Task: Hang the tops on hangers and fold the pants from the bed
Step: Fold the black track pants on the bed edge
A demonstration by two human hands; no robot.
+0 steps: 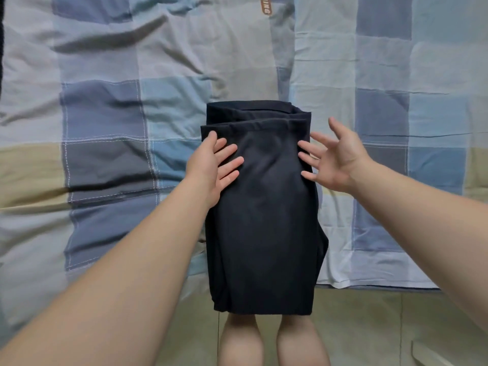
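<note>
The dark navy pants are lying folded into a long narrow stack in the middle of the checked bedspread. Their length is running from the person toward the far side of the bed, and the near end is hanging just past the bed's edge, above the person's bare knees and the tiled floor. At the far end two folded layers are showing, the upper one sitting a little nearer than the one beneath it. The left hand is resting flat on the far left part of the pants, palm down. Its fingers are straight and slightly fanned, pointing inward across the cloth, while the heel of the hand is overlapping the left edge. The right hand is hovering at the right edge of the same far part, palm turned toward the pants and fingers spread wide. Its fingertips are meeting the right edge of the fabric, though whether they are pressing or only brushing it cannot be told. Neither hand is gripping anything. The far part of the pants is lying between the two hands, with the rest of their length stretching back between the forearms. A brown label with pale letters is showing on the bedspread at the far edge of the view, well apart from the pants.
</note>
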